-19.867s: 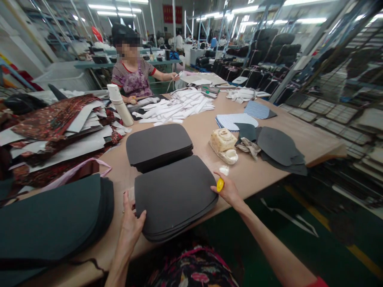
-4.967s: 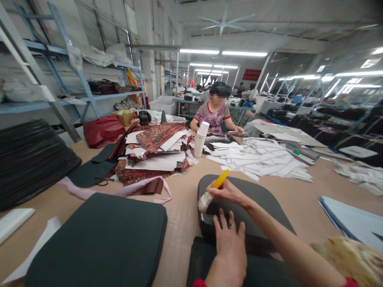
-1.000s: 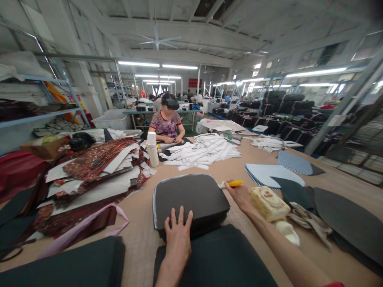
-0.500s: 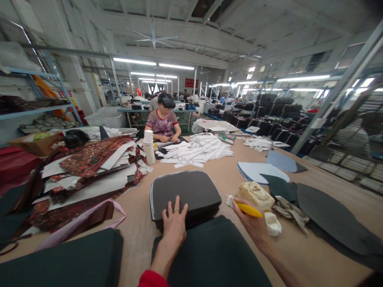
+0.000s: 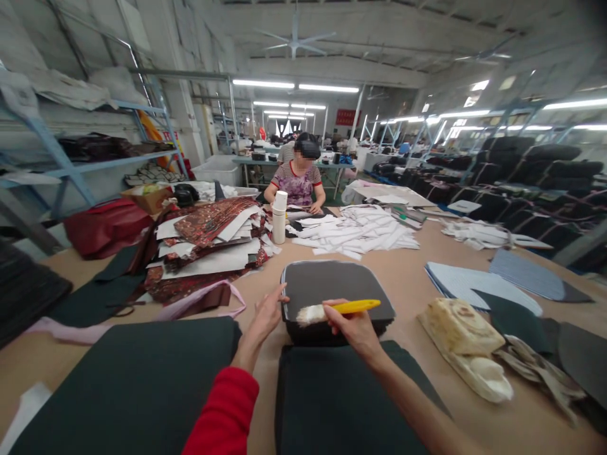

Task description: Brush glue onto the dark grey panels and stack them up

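My right hand (image 5: 348, 325) grips a paintbrush (image 5: 358, 306) by its yellow handle. The pale bristles point left, over the near edge of a stack of dark grey rounded panels (image 5: 336, 281) with a whitish rim. At that stack's left edge is my left hand (image 5: 268, 314), its index finger stretched out against the side and nothing held. Closer to me lies a pile of dark green sheets (image 5: 327, 398), partly under my right forearm. To the right stands a cream, crusted container (image 5: 459, 328) with a white lump at its near end.
Another dark green stack (image 5: 128, 373) lies at the left. Beyond it are piled patterned pieces (image 5: 213, 221) and a cream bottle (image 5: 279, 224). A co-worker (image 5: 298, 180) sits across the table behind white strips (image 5: 355, 230). Striped panels (image 5: 478, 284) lie to the right.
My right hand has carried the brush left from beside the crusted container to the grey stack. My left hand has slid off the stack's top to its left edge. The view has turned left.
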{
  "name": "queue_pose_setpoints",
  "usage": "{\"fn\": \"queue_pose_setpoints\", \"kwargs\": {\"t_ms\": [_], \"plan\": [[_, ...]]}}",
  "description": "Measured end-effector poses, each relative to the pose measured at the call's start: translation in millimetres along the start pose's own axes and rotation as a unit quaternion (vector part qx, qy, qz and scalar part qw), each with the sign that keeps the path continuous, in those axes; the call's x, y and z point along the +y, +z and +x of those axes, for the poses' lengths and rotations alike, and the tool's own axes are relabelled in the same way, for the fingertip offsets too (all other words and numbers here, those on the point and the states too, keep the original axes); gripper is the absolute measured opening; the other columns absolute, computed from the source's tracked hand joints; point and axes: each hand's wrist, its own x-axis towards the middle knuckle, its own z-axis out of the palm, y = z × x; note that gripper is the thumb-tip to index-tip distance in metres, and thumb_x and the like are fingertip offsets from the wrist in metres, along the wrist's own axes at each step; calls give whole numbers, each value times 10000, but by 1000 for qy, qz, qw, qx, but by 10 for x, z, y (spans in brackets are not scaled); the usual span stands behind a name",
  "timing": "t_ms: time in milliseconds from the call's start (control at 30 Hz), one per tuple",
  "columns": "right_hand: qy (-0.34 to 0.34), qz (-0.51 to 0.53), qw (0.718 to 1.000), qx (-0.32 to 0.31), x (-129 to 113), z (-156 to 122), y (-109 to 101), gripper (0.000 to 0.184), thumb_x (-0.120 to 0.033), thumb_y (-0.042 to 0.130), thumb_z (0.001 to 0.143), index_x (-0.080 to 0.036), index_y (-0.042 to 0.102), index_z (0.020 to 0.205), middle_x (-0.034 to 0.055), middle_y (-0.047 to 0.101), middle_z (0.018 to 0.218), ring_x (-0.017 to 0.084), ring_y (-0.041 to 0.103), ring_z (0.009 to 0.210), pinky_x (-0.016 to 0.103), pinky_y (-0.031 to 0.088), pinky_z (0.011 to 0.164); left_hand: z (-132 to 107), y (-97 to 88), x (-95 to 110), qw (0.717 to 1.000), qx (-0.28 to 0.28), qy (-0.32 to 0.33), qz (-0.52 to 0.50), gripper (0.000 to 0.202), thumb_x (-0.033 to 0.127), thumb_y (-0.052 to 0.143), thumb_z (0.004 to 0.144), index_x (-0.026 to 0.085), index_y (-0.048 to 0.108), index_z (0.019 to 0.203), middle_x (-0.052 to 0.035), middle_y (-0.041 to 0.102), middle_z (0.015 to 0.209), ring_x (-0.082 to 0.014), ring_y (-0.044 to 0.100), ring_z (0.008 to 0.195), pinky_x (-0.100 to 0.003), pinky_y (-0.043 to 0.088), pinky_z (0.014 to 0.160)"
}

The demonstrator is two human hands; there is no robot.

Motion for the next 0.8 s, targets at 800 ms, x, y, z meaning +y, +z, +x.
{"fn": "queue_pose_setpoints", "kwargs": {"t_ms": [800], "plan": [[-2,-143,989,42,310,63,-1004,365,-506,615,674,-163,668,784,-15,559,532,126,477,450,251,373,446,-86,12,193,994,-20,-22,107,682,3,313,722,221,357,1367,-48,613,1213,-250,505,1118,-435,356,921]]}}
